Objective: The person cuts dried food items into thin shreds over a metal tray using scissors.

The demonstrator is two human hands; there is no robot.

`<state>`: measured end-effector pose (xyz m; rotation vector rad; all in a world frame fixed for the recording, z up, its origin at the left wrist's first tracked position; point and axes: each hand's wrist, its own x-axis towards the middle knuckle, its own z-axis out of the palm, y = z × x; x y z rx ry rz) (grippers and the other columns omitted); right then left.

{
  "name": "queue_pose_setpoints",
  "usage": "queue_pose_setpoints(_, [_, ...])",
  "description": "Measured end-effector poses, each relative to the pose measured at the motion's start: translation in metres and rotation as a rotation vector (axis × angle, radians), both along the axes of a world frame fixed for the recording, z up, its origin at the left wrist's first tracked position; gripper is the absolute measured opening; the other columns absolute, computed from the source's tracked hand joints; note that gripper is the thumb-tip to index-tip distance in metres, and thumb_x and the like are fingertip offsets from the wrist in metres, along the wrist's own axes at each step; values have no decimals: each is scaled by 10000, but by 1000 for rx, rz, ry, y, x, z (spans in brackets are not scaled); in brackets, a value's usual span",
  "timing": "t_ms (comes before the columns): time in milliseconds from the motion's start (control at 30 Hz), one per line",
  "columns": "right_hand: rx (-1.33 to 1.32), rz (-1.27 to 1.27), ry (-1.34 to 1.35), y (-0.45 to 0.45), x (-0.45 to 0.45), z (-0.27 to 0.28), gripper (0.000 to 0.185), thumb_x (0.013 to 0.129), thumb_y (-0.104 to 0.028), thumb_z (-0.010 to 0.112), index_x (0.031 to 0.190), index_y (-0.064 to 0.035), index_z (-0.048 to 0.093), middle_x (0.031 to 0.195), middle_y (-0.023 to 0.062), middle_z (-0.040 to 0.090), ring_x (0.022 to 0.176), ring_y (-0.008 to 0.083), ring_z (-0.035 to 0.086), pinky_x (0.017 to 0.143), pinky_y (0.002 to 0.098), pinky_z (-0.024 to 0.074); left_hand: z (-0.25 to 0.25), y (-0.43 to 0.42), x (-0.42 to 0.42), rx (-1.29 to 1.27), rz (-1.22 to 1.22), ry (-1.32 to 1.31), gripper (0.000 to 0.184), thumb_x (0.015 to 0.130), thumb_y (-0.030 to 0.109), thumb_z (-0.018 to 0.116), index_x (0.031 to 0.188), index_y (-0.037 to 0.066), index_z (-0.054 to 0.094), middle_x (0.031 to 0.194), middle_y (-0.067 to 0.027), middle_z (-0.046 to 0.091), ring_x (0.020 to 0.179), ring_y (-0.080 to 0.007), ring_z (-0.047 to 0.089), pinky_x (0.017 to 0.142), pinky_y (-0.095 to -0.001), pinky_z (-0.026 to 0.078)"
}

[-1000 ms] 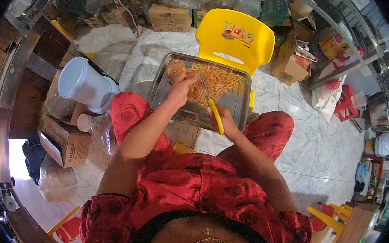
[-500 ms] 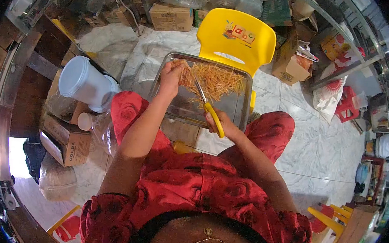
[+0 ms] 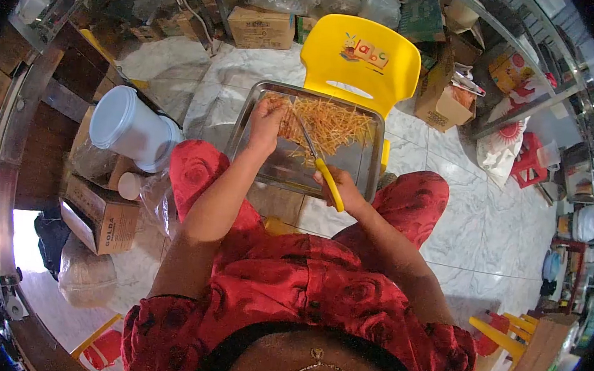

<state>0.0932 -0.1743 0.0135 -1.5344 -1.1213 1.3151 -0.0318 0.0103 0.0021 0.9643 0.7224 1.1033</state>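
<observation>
A metal tray [image 3: 277,172] in front of me bears a heap of thin, dry, orange-yellow strips [image 3: 338,122], whose exact kind I cannot make out. Over its left part, my left hand [image 3: 265,125] is closed, pinching a bunch of these strips. My right hand [image 3: 343,188] grips the yellow handles of a pair of scissors [image 3: 329,185] at the tray's near right side. The blades point up and left, their tips among the strips beside my left fingers. Those fingers partly hide the bunch.
The tray rests at a yellow chair [image 3: 361,53], its backrest on the far side. To the left stand a white bucket [image 3: 115,120] and a cardboard box [image 3: 107,218]. Another open carton [image 3: 449,100] is at the far right, near a white sack [image 3: 499,150]. My knees flank the tray.
My left hand has shifted slightly right and down with the strips. The scissor blades look closer together than before. My right hand has barely moved.
</observation>
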Motion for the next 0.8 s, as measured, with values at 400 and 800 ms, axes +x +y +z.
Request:
queue_pose_setpoints(400, [11, -18, 1, 6, 2, -16, 446, 845, -406, 521, 1072, -22, 515, 574, 25, 506, 418, 90, 456, 401, 255, 374, -1, -12, 2, 79, -54, 135, 212, 798, 17, 532, 1010, 19, 513, 917, -37, 565, 812, -129, 544, 708, -271, 448])
queue_pose_setpoints(800, [-50, -9, 70, 5, 2, -8, 280, 865, -309, 527, 895, -37, 470, 492, -32, 395, 376, 78, 398, 355, 232, 327, -10, -10, 3, -67, -98, 52, 250, 794, 33, 542, 1042, 53, 516, 967, -34, 557, 884, -147, 539, 757, -291, 456])
